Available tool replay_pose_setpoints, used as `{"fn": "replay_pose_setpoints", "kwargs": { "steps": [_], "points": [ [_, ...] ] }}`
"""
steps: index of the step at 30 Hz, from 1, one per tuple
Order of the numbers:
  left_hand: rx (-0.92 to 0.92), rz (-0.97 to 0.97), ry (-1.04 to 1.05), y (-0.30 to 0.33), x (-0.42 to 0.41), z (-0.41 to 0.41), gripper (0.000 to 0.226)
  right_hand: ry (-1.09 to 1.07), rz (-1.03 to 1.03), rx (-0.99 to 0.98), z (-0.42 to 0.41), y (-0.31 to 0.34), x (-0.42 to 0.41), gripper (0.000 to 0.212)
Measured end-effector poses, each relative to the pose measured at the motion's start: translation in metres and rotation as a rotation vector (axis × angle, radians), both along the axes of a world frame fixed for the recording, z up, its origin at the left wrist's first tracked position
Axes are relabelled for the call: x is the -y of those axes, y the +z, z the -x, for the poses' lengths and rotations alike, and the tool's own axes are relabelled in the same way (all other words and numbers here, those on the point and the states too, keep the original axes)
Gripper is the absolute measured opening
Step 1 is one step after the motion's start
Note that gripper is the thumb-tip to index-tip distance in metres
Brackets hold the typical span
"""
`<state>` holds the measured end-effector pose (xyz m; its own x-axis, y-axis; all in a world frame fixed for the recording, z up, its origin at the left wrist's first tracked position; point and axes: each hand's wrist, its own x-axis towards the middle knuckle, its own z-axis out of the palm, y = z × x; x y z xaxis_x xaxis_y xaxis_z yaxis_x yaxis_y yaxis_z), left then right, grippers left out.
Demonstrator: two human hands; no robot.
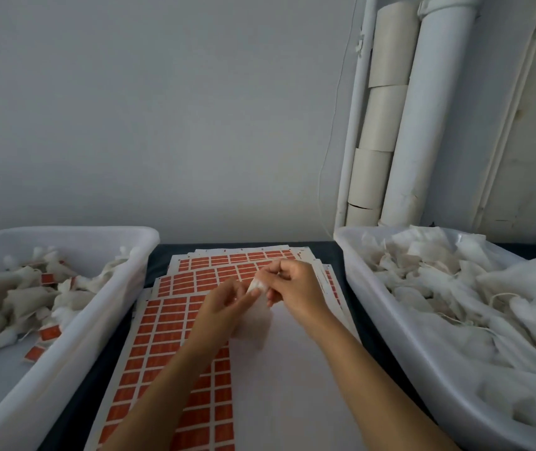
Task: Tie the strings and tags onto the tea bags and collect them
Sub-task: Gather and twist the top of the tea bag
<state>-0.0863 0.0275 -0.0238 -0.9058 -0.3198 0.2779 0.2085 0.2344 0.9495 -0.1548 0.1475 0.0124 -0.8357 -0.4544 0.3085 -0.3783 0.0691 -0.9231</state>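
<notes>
A white tea bag (pixel 255 315) hangs between my two hands above the sheets of orange tags (pixel 175 323). My left hand (pixel 224 299) pinches the bag's gathered top from the left. My right hand (pixel 292 286) has its fingers curled round the same top from the right. The string is too thin and blurred to make out. The left tub (pixel 74 336) holds tea bags with orange tags attached. The right tub (pixel 400 323) is heaped with plain white tea bags and loose strings.
Several tag sheets overlap on the dark table (pixel 328 255) between the tubs; the near sheet's right half (pixel 292 385) is blank white. White pipes (pixel 423 125) and cardboard tubes (pixel 380 118) stand against the wall at the back right.
</notes>
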Motion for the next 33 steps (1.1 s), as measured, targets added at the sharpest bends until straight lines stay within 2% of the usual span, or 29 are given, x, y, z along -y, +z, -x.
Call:
{"fn": "replay_pose_setpoints", "kwargs": {
  "steps": [3, 6, 9, 12, 15, 20, 24, 26, 29, 33],
  "points": [
    [-0.022, -0.021, 0.027, 0.001, 0.003, -0.003, 0.034, -0.009, 0.046, 0.019, -0.006, -0.015, 0.01, 0.004],
    [-0.072, -0.061, 0.041, -0.003, -0.002, -0.003, 0.037, -0.021, 0.112, -0.031, -0.011, -0.023, 0.015, 0.013],
    [-0.082, -0.091, 0.046, -0.004, 0.0, -0.005, 0.038, -0.017, 0.181, -0.039, -0.013, -0.028, 0.015, 0.007],
    [-0.12, -0.015, -0.003, -0.005, 0.006, -0.007, 0.028, -0.022, 0.264, 0.032, -0.01, -0.03, 0.012, 0.003],
    [-0.118, -0.042, 0.043, -0.01, 0.012, -0.007, 0.015, -0.066, 0.326, 0.082, -0.007, -0.032, 0.01, 0.005],
    [-0.046, -0.127, 0.154, -0.014, 0.02, -0.008, 0.012, -0.121, 0.163, 0.006, -0.004, -0.041, 0.009, 0.011],
    [-0.025, -0.135, 0.177, -0.015, 0.02, -0.007, 0.012, 0.067, 0.036, -0.022, -0.009, -0.042, 0.013, 0.044],
    [-0.024, -0.138, 0.174, -0.014, 0.018, -0.006, 0.012, 0.115, 0.038, -0.014, -0.011, -0.041, 0.014, 0.035],
    [-0.02, -0.129, 0.211, -0.014, 0.017, -0.006, 0.012, 0.047, 0.033, -0.023, -0.011, -0.042, 0.014, 0.012],
    [0.004, -0.082, 0.21, -0.015, 0.018, -0.007, 0.012, 0.018, 0.097, -0.03, -0.007, -0.045, 0.009, 0.01]
  ]
}}
